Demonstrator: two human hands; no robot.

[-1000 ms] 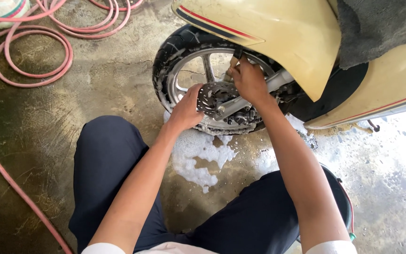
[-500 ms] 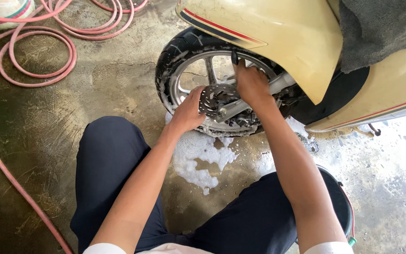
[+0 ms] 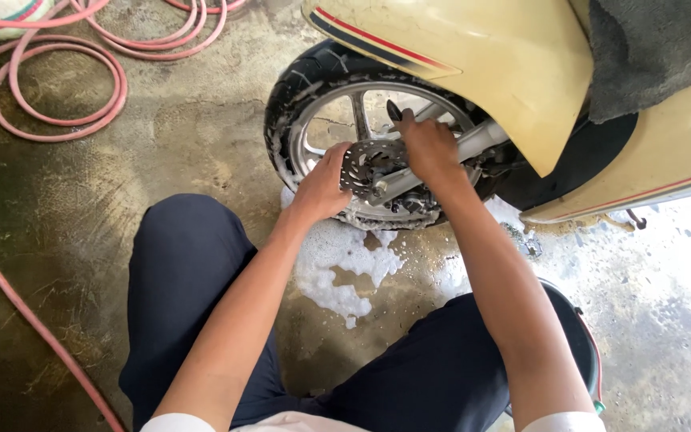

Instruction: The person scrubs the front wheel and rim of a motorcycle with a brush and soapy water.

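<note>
I am looking down over my own knees at the front wheel [image 3: 337, 104] of a cream scooter [image 3: 481, 56], standing on a wet concrete floor [image 3: 161, 136]. My left hand [image 3: 323, 186] rests on the left edge of the perforated brake disc [image 3: 369, 164] at the hub; its fingers are curved loosely against the disc's rim, touching it rather than wrapped tightly round anything, and I cannot tell whether they pinch the metal. My right hand [image 3: 429, 148] lies over the top right of the same disc, where the silver fork leg [image 3: 441, 164] crosses the wheel. Its fingers are curled round something dark that sticks out above the knuckles between the spokes; I cannot tell what that thing is, only that the hand is closed on it. The disc sits between my two hands, both of them in contact with it, with the left lower and the right higher.

The black tyre [image 3: 285, 104] carries soap suds along its left side, and a patch of white foam [image 3: 345, 264] lies on the floor just under the wheel, between my knees. A pink hose [image 3: 57, 96] is coiled at upper left, well apart from the wheel, and one run of it trails down the left edge. A grey cloth [image 3: 649, 48] is draped over the scooter body at upper right. A dark bucket [image 3: 581, 340] stands just beside my right leg.
</note>
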